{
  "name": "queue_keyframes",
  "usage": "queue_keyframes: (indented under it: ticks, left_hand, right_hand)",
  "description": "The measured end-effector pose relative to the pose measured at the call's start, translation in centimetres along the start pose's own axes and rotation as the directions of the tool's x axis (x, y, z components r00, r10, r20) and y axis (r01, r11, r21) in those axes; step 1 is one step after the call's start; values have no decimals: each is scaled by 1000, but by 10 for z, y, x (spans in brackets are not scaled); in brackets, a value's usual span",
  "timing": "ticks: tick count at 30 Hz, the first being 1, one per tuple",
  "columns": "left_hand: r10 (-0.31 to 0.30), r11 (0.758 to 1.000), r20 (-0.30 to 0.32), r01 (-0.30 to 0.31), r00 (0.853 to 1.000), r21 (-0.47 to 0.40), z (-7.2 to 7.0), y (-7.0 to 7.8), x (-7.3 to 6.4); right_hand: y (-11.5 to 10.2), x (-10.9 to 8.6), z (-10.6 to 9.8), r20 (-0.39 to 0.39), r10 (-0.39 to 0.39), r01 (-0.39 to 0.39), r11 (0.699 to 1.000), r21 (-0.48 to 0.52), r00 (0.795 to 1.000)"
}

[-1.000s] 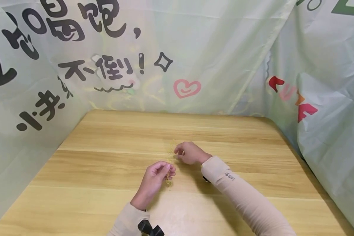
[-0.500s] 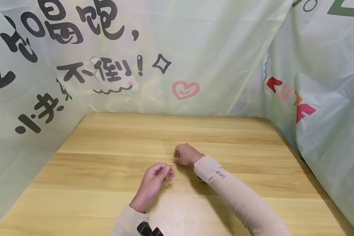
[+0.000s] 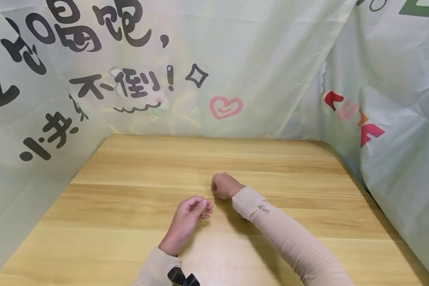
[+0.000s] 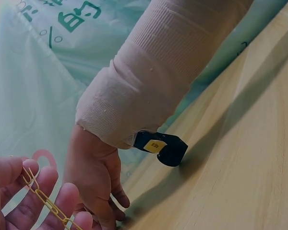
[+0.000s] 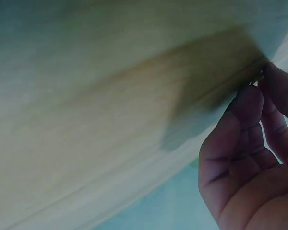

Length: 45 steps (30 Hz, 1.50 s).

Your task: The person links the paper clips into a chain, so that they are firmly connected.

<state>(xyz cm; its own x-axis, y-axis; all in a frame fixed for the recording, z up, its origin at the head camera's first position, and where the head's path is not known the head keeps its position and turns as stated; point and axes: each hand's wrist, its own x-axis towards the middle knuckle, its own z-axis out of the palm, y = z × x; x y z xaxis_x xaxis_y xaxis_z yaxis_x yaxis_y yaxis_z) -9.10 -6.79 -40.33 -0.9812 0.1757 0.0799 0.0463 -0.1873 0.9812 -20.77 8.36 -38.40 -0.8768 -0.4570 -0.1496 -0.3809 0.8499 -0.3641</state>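
Head: reaching slightly further left than a second ago with the right hand (image 3: 225, 186), curling beside faint yellow pieces (image 3: 208, 178), between the side edges of the desk (image 3: 128, 214); pinching the yellow chain (image 3: 204, 223), farther from the far edge, with the left hand (image 3: 187, 214); left wrist: trailing thin links across the fingers; probably handling light, limp, slippery, best taken by an end link; right wrist: bringing fingertips (image 5: 249, 101) close at the desktop; cannot tell whether clamping anything.

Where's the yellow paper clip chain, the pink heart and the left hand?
Yellow paper clip chain (image 4: 50, 206), left wrist view: on a linked clip.
Pink heart (image 3: 225, 111), head view: on its smile.
Left hand (image 3: 187, 217), head view: near the thumb's base.
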Motion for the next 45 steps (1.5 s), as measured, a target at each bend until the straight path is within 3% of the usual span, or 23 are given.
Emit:
queue_keyframes:
  ticks: [17, 30, 45]
  left_hand:
    - [-3, 1000, -2, 3, 1000, -14, 0, 1, 0]
    - [-3, 1000, 0, 3, 1000, -8, -1, 2, -1]
    - [-6, 1000, -13, 6, 1000, -6, 1, 2, -1]
  right_hand:
    - [-6, -4, -1, 12, 10, -10, 1000, -23, 1000]
    - [-11, -4, 4, 38, 60, -58, 997, -55, 997]
    - [-8, -8, 2, 79, -2, 6, 999, -50, 997]
